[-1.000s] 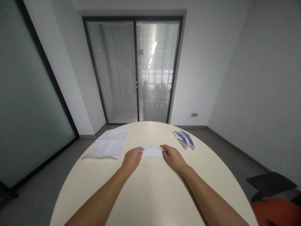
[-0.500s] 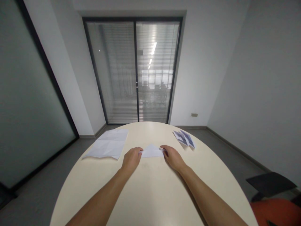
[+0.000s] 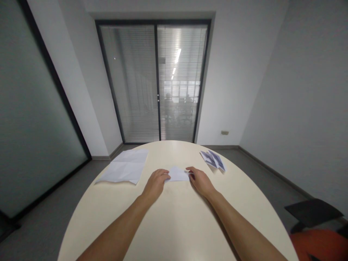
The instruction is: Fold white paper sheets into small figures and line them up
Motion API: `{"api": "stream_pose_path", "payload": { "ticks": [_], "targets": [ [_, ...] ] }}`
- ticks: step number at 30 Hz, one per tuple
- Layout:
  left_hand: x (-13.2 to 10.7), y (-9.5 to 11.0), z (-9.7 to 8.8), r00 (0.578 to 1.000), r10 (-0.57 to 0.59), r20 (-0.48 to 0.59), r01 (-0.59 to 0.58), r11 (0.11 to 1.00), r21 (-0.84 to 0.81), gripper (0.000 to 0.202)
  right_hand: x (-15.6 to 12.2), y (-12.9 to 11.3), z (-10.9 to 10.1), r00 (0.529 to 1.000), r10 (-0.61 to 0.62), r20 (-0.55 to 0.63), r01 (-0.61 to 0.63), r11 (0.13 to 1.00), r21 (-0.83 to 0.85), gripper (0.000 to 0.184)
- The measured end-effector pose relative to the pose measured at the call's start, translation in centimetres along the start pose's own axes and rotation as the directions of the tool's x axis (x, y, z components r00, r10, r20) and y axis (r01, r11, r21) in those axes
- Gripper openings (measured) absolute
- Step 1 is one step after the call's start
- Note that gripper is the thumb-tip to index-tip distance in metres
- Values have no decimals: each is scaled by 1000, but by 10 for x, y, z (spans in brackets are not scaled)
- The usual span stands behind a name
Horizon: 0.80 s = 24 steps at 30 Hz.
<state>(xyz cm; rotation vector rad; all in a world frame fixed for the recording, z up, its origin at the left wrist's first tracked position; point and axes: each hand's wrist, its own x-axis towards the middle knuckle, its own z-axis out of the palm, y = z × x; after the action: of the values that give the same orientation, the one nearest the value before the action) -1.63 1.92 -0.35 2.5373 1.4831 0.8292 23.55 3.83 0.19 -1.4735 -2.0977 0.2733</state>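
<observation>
A small folded white paper (image 3: 178,174) lies on the cream round table (image 3: 174,224), between my two hands. My left hand (image 3: 156,182) has its fingers curled and pinches the paper's left end. My right hand (image 3: 199,180) pinches the paper's right end against the table. Both forearms reach in from the near edge.
A large creased white sheet (image 3: 125,166) lies at the table's left. A folded printed paper (image 3: 213,160) rests at the far right. Glass doors with blinds (image 3: 156,81) stand beyond the table. A dark chair and an orange seat (image 3: 317,232) show at the lower right.
My left hand has slid a little to the right over the paper's left end, so less of the paper shows. My right hand has hardly moved.
</observation>
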Motion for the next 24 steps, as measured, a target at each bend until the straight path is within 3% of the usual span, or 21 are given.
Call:
{"api": "stream_pose_path", "payload": {
  "ticks": [4,13,24],
  "targets": [
    [-2,-3,8,996,16,83,-6,993,-120,39,0,0,0,1000,-7,2,7,1000,4,37],
    [-5,4,6,997,-1,77,9,995,-95,31,0,-2,2,1000,0,-26,0,1000,-14,38],
    [-4,7,4,998,25,58,-20,995,-97,30,0,6,6,996,-77,-52,79,997,24,44]
  ]
}}
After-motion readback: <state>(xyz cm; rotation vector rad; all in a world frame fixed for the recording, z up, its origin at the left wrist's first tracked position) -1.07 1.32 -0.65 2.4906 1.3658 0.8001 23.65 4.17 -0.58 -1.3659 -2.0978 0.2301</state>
